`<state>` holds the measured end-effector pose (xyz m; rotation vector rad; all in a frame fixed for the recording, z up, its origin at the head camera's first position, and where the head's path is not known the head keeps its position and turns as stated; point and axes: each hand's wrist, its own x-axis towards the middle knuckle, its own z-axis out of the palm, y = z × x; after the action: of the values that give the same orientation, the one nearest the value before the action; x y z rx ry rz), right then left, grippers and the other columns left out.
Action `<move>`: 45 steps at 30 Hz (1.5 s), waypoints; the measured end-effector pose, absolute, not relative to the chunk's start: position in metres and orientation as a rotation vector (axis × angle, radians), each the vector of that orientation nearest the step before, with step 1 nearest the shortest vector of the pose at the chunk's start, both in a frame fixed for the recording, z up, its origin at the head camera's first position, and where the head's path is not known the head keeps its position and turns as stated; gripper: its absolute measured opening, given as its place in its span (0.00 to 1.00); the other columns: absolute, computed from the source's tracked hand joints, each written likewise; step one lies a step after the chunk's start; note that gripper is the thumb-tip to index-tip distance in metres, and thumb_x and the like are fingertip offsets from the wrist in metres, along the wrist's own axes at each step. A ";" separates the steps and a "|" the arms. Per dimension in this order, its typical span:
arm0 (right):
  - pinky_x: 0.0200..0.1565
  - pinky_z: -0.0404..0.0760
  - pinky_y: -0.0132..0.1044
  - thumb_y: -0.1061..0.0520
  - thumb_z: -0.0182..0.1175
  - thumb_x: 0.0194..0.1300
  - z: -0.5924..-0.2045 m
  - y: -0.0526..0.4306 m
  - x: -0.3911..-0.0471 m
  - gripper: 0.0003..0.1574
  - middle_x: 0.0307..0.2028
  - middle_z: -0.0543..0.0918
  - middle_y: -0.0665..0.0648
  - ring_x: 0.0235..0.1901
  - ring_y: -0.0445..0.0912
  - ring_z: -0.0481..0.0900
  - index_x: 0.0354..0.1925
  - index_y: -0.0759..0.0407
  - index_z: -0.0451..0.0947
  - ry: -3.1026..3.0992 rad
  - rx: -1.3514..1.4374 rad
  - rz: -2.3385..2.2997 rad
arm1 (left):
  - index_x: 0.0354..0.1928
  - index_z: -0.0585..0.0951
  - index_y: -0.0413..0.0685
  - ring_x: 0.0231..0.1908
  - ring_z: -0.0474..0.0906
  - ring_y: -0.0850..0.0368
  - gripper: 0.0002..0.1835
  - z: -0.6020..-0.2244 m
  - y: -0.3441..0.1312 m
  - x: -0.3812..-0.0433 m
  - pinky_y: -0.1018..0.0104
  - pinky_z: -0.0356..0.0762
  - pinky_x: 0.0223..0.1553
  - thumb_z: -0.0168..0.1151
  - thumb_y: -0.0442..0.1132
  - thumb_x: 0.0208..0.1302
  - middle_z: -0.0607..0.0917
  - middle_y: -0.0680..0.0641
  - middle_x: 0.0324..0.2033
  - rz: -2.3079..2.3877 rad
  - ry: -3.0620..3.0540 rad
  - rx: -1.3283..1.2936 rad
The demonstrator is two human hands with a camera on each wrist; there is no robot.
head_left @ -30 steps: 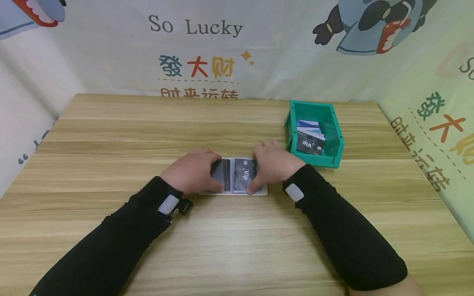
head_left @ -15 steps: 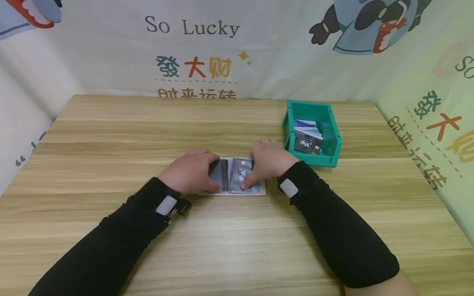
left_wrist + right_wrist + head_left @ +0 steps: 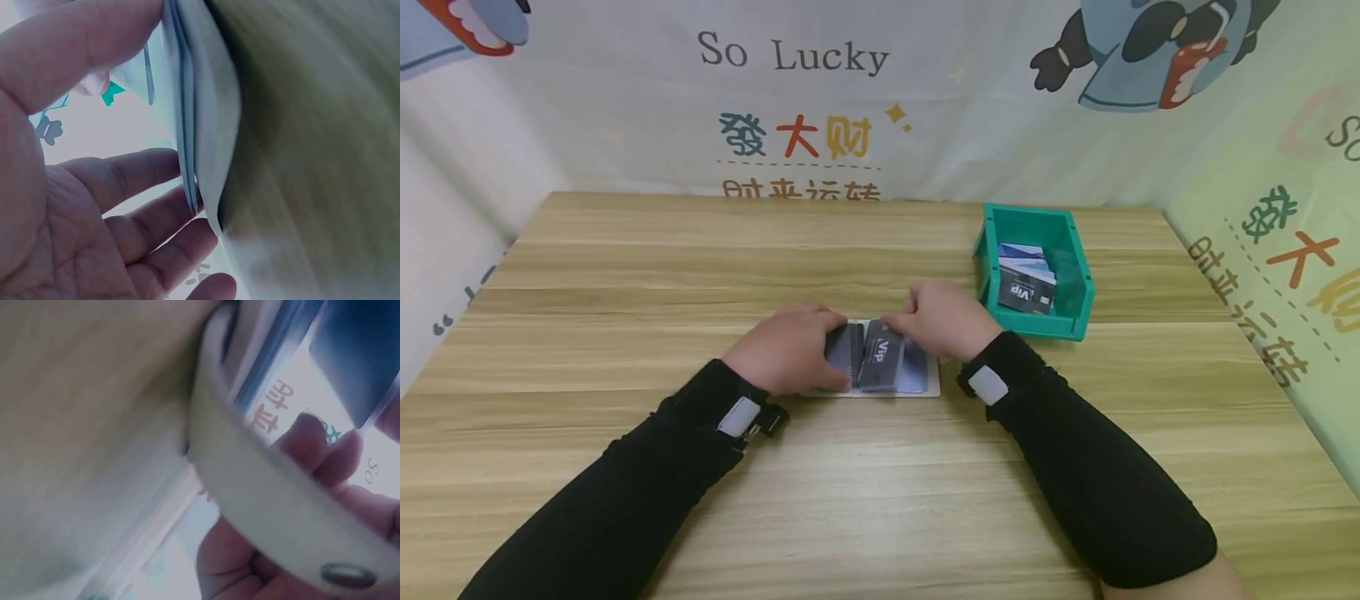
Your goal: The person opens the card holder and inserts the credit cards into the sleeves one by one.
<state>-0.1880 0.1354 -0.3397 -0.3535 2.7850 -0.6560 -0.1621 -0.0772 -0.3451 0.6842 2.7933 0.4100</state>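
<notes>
An opened white card holder [image 3: 916, 373] with clear pockets lies on the table in the head view. My left hand [image 3: 786, 350] holds its left side, thumb at the near edge and fingers at the far one. A dark card [image 3: 844, 350] shows in the left pocket. With thumb and fingertips, my right hand [image 3: 953, 321] pinches the upper end of a dark "Vip" card [image 3: 881, 357], which stands tilted over the holder's right half. In the right wrist view, that card [image 3: 356, 356] is raised, and a pale strap [image 3: 269, 494] with a metal snap crosses before the fingers.
To the right of my right hand stands a green bin [image 3: 1075, 325] with several cards [image 3: 1028, 287] inside, a "Vip" card uppermost. The wooden table [image 3: 820, 500] ends at a printed cloth [image 3: 940, 158] behind it.
My right hand went from resting on the holder's right side to pinching the "Vip" card. The card has shifted left and tilted up from the right pocket. The left hand stays put.
</notes>
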 end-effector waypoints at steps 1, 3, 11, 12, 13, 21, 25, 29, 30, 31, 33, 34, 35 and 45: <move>0.17 0.68 0.36 0.37 0.56 0.63 -0.339 0.135 -0.188 0.26 0.19 0.74 0.53 0.16 0.46 0.73 0.24 0.57 0.71 2.786 -0.347 -0.688 | 0.62 0.72 0.44 0.42 0.67 0.52 0.43 -0.345 -0.077 -0.162 0.57 0.71 0.42 0.72 0.56 0.42 0.74 0.45 0.54 0.409 2.793 0.684; 0.17 0.68 0.36 0.39 0.56 0.64 -0.339 0.134 -0.187 0.23 0.21 0.74 0.53 0.18 0.46 0.73 0.26 0.56 0.71 2.790 -0.346 -0.744 | 0.62 0.72 0.46 0.42 0.67 0.52 0.43 -0.345 -0.077 -0.163 0.56 0.71 0.43 0.72 0.56 0.42 0.73 0.45 0.55 0.406 2.791 0.682; 0.21 0.71 0.36 0.45 0.57 0.65 -0.338 0.129 -0.184 0.12 0.23 0.78 0.51 0.20 0.44 0.73 0.37 0.51 0.75 2.792 -0.476 -0.930 | 0.63 0.71 0.48 0.43 0.67 0.52 0.43 -0.346 -0.078 -0.164 0.56 0.71 0.44 0.72 0.57 0.43 0.73 0.45 0.56 0.385 2.781 0.683; 0.20 0.70 0.36 0.45 0.57 0.65 -0.337 0.128 -0.184 0.12 0.22 0.77 0.51 0.19 0.44 0.72 0.39 0.50 0.75 2.783 -0.488 -0.951 | 0.63 0.71 0.48 0.43 0.67 0.52 0.43 -0.345 -0.078 -0.164 0.56 0.71 0.43 0.72 0.57 0.43 0.73 0.45 0.56 0.388 2.779 0.683; 0.19 0.70 0.36 0.45 0.56 0.66 -0.338 0.128 -0.183 0.12 0.20 0.76 0.52 0.18 0.45 0.72 0.40 0.50 0.75 2.773 -0.503 -0.977 | 0.63 0.71 0.48 0.43 0.67 0.52 0.43 -0.345 -0.078 -0.164 0.56 0.71 0.43 0.71 0.57 0.43 0.72 0.45 0.56 0.389 2.778 0.684; 0.19 0.69 0.36 0.49 0.54 0.68 -0.342 0.126 -0.180 0.19 0.22 0.79 0.52 0.17 0.43 0.70 0.52 0.57 0.75 2.707 -0.734 -1.115 | 0.63 0.71 0.49 0.44 0.67 0.51 0.42 -0.344 -0.080 -0.164 0.55 0.72 0.44 0.71 0.58 0.44 0.72 0.45 0.56 0.400 2.766 0.701; 0.20 0.70 0.37 0.51 0.52 0.70 -0.344 0.125 -0.181 0.23 0.28 0.82 0.53 0.18 0.42 0.70 0.59 0.58 0.72 2.652 -0.849 -1.137 | 0.63 0.71 0.49 0.46 0.67 0.51 0.43 -0.343 -0.081 -0.164 0.54 0.71 0.46 0.71 0.57 0.44 0.72 0.46 0.57 0.423 2.757 0.701; 0.22 0.70 0.37 0.52 0.48 0.72 -0.344 0.124 -0.180 0.24 0.30 0.81 0.53 0.21 0.42 0.70 0.64 0.55 0.67 2.630 -0.905 -1.077 | 0.63 0.71 0.49 0.47 0.66 0.51 0.43 -0.342 -0.082 -0.164 0.53 0.71 0.47 0.71 0.57 0.44 0.72 0.46 0.57 0.432 2.747 0.696; 0.23 0.70 0.37 0.52 0.48 0.72 -0.344 0.123 -0.180 0.25 0.31 0.81 0.52 0.22 0.41 0.70 0.64 0.55 0.66 2.634 -0.911 -1.051 | 0.63 0.71 0.49 0.47 0.66 0.51 0.43 -0.342 -0.082 -0.164 0.53 0.71 0.46 0.71 0.57 0.44 0.72 0.46 0.57 0.434 2.744 0.693; 0.23 0.70 0.36 0.53 0.47 0.72 -0.344 0.123 -0.179 0.25 0.31 0.81 0.52 0.22 0.41 0.70 0.65 0.54 0.65 2.634 -0.917 -1.031 | 0.63 0.71 0.49 0.47 0.66 0.51 0.43 -0.343 -0.082 -0.165 0.54 0.71 0.46 0.70 0.57 0.44 0.72 0.46 0.57 0.434 2.742 0.690; 0.24 0.70 0.36 0.54 0.47 0.72 -0.345 0.122 -0.179 0.26 0.33 0.81 0.51 0.23 0.40 0.71 0.66 0.53 0.64 2.638 -0.930 -0.998 | 0.63 0.71 0.50 0.46 0.67 0.52 0.43 -0.344 -0.083 -0.166 0.55 0.71 0.45 0.70 0.57 0.44 0.72 0.46 0.57 0.442 2.738 0.683; 0.25 0.70 0.36 0.55 0.48 0.72 -0.345 0.122 -0.179 0.27 0.34 0.81 0.51 0.23 0.40 0.71 0.67 0.53 0.63 2.644 -0.935 -0.976 | 0.64 0.71 0.49 0.45 0.67 0.52 0.43 -0.344 -0.083 -0.166 0.55 0.71 0.45 0.71 0.57 0.44 0.72 0.46 0.57 0.448 2.734 0.686; 0.25 0.71 0.35 0.55 0.48 0.71 -0.345 0.122 -0.179 0.27 0.35 0.81 0.50 0.23 0.39 0.71 0.67 0.52 0.62 2.650 -0.946 -0.955 | 0.64 0.71 0.49 0.45 0.67 0.52 0.43 -0.345 -0.083 -0.166 0.55 0.71 0.45 0.71 0.57 0.44 0.72 0.46 0.57 0.451 2.733 0.684; 0.27 0.71 0.34 0.57 0.51 0.70 -0.346 0.120 -0.176 0.33 0.37 0.80 0.49 0.24 0.39 0.71 0.70 0.52 0.56 2.647 -1.029 -0.846 | 0.62 0.71 0.44 0.47 0.69 0.54 0.41 -0.346 -0.086 -0.170 0.55 0.71 0.47 0.71 0.55 0.46 0.73 0.45 0.57 0.496 2.735 0.692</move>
<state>-0.1758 0.1203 -0.3457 -1.0290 2.6470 -0.8464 -0.1697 -0.0859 -0.3460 0.6919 2.7354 0.4963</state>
